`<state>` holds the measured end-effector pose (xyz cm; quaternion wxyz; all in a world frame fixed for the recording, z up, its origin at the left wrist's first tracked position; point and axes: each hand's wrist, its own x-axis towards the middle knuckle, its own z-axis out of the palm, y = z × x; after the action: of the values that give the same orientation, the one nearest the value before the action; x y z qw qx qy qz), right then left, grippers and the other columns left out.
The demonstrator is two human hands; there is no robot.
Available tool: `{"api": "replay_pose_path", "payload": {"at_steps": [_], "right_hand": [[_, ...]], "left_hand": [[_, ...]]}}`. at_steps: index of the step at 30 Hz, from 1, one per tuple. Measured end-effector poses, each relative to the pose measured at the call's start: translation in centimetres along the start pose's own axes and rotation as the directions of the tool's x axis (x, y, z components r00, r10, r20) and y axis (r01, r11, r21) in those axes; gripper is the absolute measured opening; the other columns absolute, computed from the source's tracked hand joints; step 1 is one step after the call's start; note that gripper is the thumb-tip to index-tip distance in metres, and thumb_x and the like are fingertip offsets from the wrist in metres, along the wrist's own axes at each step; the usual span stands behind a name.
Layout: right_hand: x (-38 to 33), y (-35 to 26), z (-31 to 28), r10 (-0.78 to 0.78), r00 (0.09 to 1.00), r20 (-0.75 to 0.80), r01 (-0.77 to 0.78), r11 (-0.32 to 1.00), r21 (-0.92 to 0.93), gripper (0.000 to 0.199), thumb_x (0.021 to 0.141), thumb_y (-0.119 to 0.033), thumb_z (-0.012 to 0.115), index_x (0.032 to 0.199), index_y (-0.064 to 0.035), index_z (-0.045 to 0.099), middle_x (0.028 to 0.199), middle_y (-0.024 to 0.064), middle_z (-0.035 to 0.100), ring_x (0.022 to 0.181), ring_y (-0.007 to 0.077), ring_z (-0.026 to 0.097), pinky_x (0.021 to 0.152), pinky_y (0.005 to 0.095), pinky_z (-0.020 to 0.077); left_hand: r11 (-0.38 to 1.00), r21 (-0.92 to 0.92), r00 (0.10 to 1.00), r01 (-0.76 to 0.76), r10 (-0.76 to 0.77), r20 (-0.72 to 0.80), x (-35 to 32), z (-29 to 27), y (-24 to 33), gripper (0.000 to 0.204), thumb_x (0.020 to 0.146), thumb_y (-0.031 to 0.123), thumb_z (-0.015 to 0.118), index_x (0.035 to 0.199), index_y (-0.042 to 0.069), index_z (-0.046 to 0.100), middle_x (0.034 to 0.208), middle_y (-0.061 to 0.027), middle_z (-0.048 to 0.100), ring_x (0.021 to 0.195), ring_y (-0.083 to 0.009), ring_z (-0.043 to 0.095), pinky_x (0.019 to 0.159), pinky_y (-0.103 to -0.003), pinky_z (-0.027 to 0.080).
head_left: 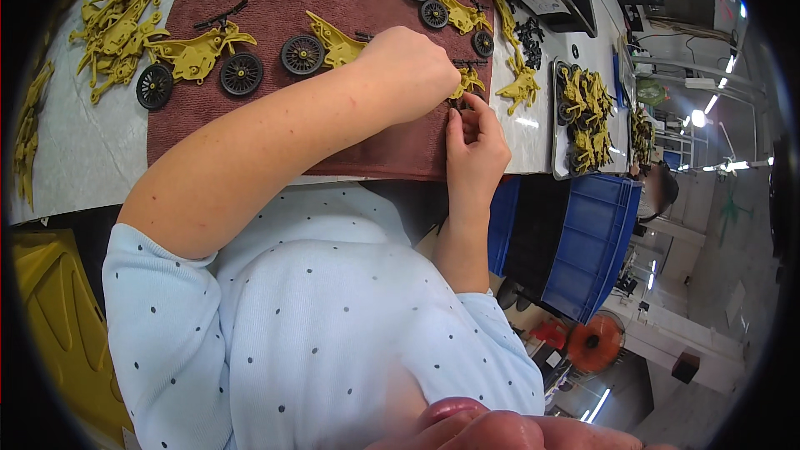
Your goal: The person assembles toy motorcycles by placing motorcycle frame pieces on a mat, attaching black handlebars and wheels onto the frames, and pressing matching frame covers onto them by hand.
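Fingers of left hand curled into a loose fist, closed over a yellow frame at the right edge of the maroon towel; the part is mostly hidden under the knuckles. Right hand just beside it, thumb and forefinger pinched narrow on a small black piece touching that frame. Left to right on the bench: loose yellow parts, wheeled bikes lying on the towel, black parts, metal tray heaped with finished bikes. Blue bin below the bench edge.
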<state>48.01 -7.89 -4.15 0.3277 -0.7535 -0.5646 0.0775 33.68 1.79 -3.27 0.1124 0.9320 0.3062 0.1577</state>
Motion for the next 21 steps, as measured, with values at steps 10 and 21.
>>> {"api": "replay_pose_path", "payload": {"at_steps": [10, 21], "right_hand": [[0.5, -0.7, 0.4, -0.076, 0.997, 0.013, 0.077, 0.996, -0.045, 0.012, 0.081, -0.005, 0.064, 0.089, 0.0028, 0.067, 0.081, 0.0181, 0.064, 0.075, 0.0321, 0.064, 0.068, 0.0379, 0.0507], [-0.1, -1.4, -1.4, -0.044, 0.997, -0.061, 0.041, 0.998, -0.047, 0.035, 0.083, -0.012, 0.067, 0.115, -0.0006, 0.058, 0.081, 0.0108, 0.058, 0.074, 0.0269, 0.058, 0.069, 0.0379, 0.0481]], "left_hand": [[0.998, 0.053, 0.998, -0.014, 0.010, 0.061, 0.1, -0.2, 0.1, 0.016, 0.081, 0.016, 0.057, 0.091, 0.015, 0.069, 0.069, -0.0082, 0.067, 0.069, -0.0267, 0.067, 0.057, -0.037, 0.052], [0.980, -0.196, 0.957, -0.029, -0.030, -0.289, 0.3, -1.4, 0.3, 0.014, 0.083, 0.014, 0.059, 0.094, 0.009, 0.067, 0.073, -0.0123, 0.066, 0.071, -0.0259, 0.067, 0.057, -0.038, 0.051]]}}
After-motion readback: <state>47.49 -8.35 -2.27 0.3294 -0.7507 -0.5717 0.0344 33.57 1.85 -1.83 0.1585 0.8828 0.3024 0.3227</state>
